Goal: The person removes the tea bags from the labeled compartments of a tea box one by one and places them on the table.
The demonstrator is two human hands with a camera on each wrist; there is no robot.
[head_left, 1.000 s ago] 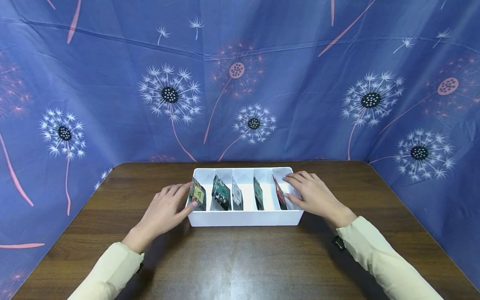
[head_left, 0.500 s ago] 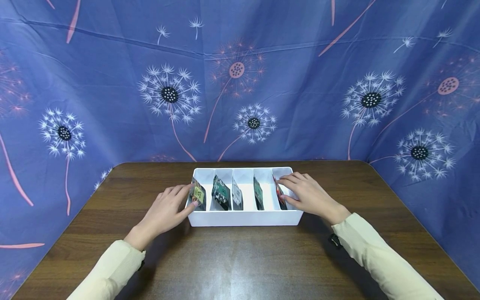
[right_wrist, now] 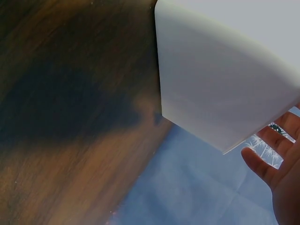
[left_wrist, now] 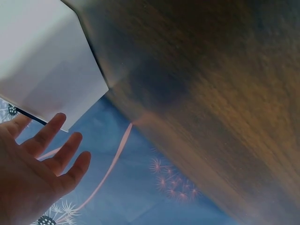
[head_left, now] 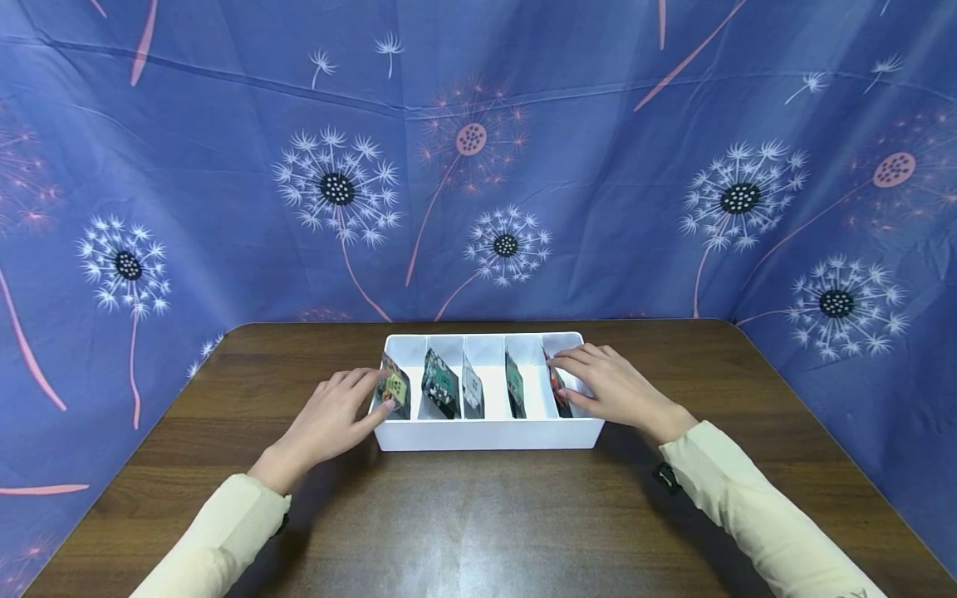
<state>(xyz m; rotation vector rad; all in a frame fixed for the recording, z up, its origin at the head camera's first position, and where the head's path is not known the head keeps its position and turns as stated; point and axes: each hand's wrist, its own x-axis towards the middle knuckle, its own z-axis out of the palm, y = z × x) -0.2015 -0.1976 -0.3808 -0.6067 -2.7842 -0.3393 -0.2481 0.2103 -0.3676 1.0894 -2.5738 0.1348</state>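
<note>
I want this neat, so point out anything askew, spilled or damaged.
No spill or damage shows. The packets look slightly askew: all five lean left in the box instead of standing upright, though each has its own compartment.

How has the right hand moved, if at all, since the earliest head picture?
Yes: the right hand shifted slightly left against the unmoved white tray, nearer the red packet.

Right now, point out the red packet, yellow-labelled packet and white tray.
Red packet (head_left: 557,384), head view: visible face.
Yellow-labelled packet (head_left: 397,387), head view: yellow label.
White tray (head_left: 489,434), head view: front wall.
</note>
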